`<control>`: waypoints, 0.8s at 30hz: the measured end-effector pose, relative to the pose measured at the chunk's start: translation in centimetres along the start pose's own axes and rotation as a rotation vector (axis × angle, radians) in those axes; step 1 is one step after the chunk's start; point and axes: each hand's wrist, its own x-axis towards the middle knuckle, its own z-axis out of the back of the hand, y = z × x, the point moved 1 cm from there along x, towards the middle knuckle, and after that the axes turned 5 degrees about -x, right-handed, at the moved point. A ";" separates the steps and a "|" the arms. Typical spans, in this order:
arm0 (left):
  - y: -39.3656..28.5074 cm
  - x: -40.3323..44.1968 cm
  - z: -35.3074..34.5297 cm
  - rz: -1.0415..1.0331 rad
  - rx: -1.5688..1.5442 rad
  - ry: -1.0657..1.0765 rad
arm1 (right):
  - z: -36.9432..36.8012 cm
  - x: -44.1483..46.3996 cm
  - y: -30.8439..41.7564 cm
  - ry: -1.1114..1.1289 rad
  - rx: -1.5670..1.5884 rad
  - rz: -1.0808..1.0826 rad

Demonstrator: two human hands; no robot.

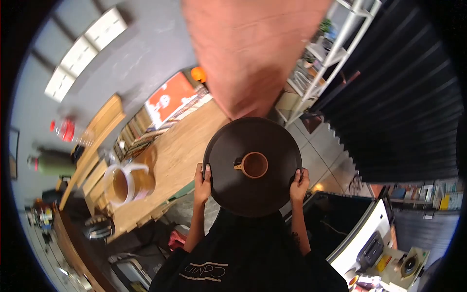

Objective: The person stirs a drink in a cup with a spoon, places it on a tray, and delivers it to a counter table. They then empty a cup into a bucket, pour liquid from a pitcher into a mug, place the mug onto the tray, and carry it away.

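A round dark tray (233, 194) is held level in front of the body. On its middle stands a brown cup (255, 165), its handle pointing left. My left hand (203, 183) grips the tray's left rim, with the thumb on top. My right hand (299, 185) grips the right rim in the same way. The fingers under the tray are hidden. Neither hand touches the cup.
Left of the tray is a wooden table (182, 146) with a pitcher (119, 185) and a row of books (134, 134). A salmon-coloured wall (248, 48) juts ahead. A white shelf rack (318, 73) and dark curtain (399, 97) stand right.
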 end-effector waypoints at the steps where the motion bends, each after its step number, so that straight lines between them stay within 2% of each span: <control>1: 0.1 0.8 -1.5 -0.046 0.016 0.035 | 1.1 0.3 -0.3 -0.040 0.009 -0.011; 6: 0.0 4.9 -10.2 -0.096 0.076 0.211 | 6.3 3.5 -1.7 -0.211 -0.021 -0.084; 9: -1.1 6.2 -17.4 -0.049 0.081 0.341 | 9.9 6.7 -4.2 -0.273 -0.004 -0.152; 11: -1.3 7.0 -22.8 -0.207 0.046 0.346 | 12.3 9.0 -6.1 -0.313 0.037 -0.209; 14: -2.1 8.0 -30.6 -0.207 0.081 0.419 | 16.3 12.7 -8.9 -0.375 -0.044 -0.282; 15: -1.4 8.6 -33.1 -0.198 0.106 0.430 | 17.5 13.8 -9.5 -0.439 0.018 -0.244; 16: -1.1 8.8 -35.7 -0.277 0.148 0.456 | 18.8 14.5 -10.1 -0.496 0.075 -0.211; 18: -1.9 8.5 -41.0 -0.221 0.151 0.527 | 21.9 16.0 -11.3 -0.538 0.038 -0.288; 20: -1.5 9.5 -46.0 -0.247 0.190 0.593 | 24.2 17.7 -12.5 -0.599 0.006 -0.254; 21: -1.3 9.5 -48.3 -0.273 0.243 0.621 | 25.8 17.9 -13.2 -0.570 0.009 -0.366; 24: -0.8 10.1 -55.6 -0.208 0.319 0.719 | 28.6 18.5 -16.6 -0.659 -0.043 -0.435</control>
